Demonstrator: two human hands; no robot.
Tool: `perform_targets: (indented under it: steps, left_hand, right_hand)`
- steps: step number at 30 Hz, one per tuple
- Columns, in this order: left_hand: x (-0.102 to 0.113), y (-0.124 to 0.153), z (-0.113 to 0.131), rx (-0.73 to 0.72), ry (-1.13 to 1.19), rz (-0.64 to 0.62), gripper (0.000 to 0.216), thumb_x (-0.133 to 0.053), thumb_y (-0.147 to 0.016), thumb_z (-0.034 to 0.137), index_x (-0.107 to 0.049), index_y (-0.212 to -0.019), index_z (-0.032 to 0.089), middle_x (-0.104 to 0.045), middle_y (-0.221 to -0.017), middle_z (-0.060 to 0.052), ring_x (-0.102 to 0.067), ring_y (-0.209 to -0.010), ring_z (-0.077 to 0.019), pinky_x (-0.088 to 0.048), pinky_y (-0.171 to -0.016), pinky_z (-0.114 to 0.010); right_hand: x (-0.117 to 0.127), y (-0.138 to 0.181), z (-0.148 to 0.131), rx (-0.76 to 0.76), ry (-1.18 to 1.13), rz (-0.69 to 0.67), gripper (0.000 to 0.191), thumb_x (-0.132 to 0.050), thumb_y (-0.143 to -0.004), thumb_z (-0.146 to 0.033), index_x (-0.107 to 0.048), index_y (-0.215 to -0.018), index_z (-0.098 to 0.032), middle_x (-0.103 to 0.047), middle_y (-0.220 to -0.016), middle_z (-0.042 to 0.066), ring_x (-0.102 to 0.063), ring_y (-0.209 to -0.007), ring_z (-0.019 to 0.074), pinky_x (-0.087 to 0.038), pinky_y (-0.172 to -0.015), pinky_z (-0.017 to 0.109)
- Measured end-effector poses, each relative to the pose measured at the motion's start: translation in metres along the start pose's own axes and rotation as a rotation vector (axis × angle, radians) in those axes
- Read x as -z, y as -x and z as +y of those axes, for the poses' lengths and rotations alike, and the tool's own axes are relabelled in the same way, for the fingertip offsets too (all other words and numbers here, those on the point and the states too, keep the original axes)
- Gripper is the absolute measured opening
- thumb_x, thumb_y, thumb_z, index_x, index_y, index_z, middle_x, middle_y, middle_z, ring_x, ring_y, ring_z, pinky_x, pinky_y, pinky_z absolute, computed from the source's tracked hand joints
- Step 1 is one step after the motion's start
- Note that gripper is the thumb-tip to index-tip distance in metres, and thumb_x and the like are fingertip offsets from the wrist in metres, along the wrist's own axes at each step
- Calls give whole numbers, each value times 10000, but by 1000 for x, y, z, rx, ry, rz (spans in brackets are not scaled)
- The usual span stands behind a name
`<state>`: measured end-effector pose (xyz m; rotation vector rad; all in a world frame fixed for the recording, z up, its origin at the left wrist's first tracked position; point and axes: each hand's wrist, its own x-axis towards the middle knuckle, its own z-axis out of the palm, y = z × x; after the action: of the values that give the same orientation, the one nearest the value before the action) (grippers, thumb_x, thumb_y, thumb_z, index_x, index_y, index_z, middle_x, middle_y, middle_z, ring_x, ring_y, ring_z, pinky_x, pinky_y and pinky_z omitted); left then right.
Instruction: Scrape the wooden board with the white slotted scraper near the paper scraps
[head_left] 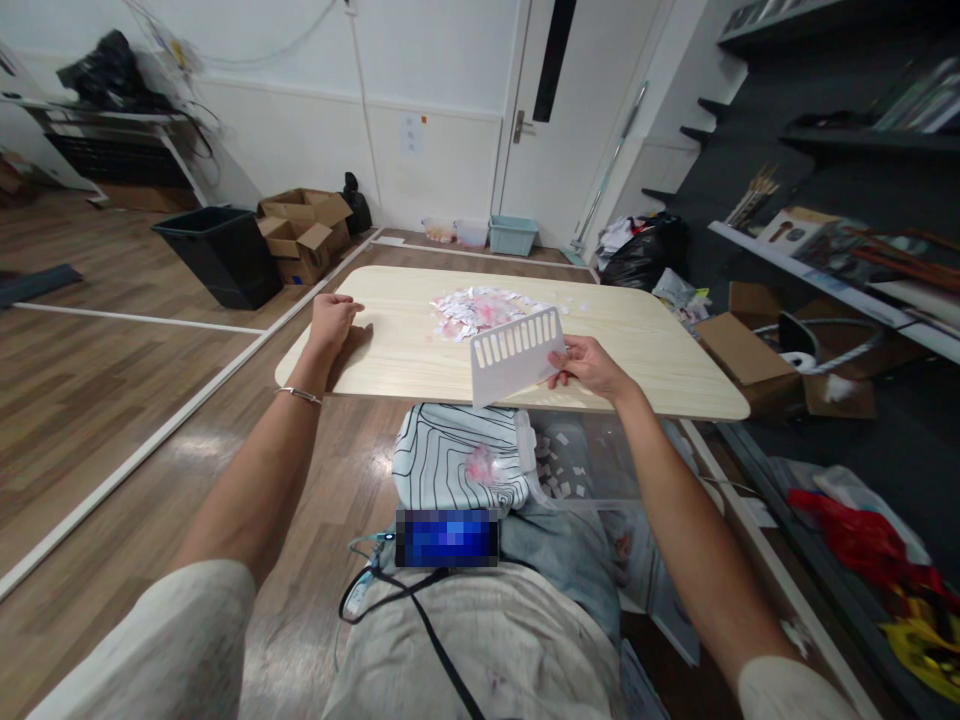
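Observation:
My right hand [589,368] grips a white plastic plate [514,375] by its right end, with a row of slots along the plate's upper edge. The plate is held tilted over the front part of a pale wooden table [637,345]. Behind it lies a loose pile of small white and pink paper pieces [480,308]. Over the table's left side, my left hand [335,325] is closed with its fingers pinched. Whatever is between those fingers, if anything, is too small to make out.
Below the table's front edge, a clear plastic bin [600,455] holds small white pieces beside a striped cloth [435,455]. A screen [448,538] hangs at my waist. A black trash bin [225,255] stands on the left, an open cardboard box [750,350] on the right.

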<state>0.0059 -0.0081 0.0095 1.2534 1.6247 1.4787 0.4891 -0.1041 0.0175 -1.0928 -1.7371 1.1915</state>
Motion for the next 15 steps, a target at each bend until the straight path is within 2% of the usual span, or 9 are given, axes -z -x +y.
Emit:
perform_targets:
  steps: [3, 9, 15]
  left_hand:
    - [-1, 1, 1, 3, -3, 2, 477, -768, -822, 60, -385, -641, 281, -316, -556, 40, -227, -643, -140, -178, -626, -366]
    - [-1, 2, 2, 14, -4, -3, 501, -767, -834, 47, -386, -597, 270, -311, -554, 36, -237, -631, -137, -177, -640, -365]
    - [-1, 2, 3, 15, -5, -2, 474, -766, -796, 89, -377, -603, 278, -325, -563, 28, -238, -623, -146, -185, -613, -346]
  right_hand:
    - [0, -1, 1, 0, 5, 6, 848, -1024, -773, -895, -818, -1162, -170, -804, -758, 43, -795, -648, 195, -538, -540, 270]
    - [0, 0, -1, 5, 3, 3, 825, -1029, -722, -932, -783, -1006, -197, -791, -704, 31, -749, -587, 172, -523, -518, 261]
    - [-1, 0, -1, 6, 16, 9, 821, -1028, -729, -922, -819, -999, -176, -781, -697, 38, -761, -594, 179, -544, -521, 268]
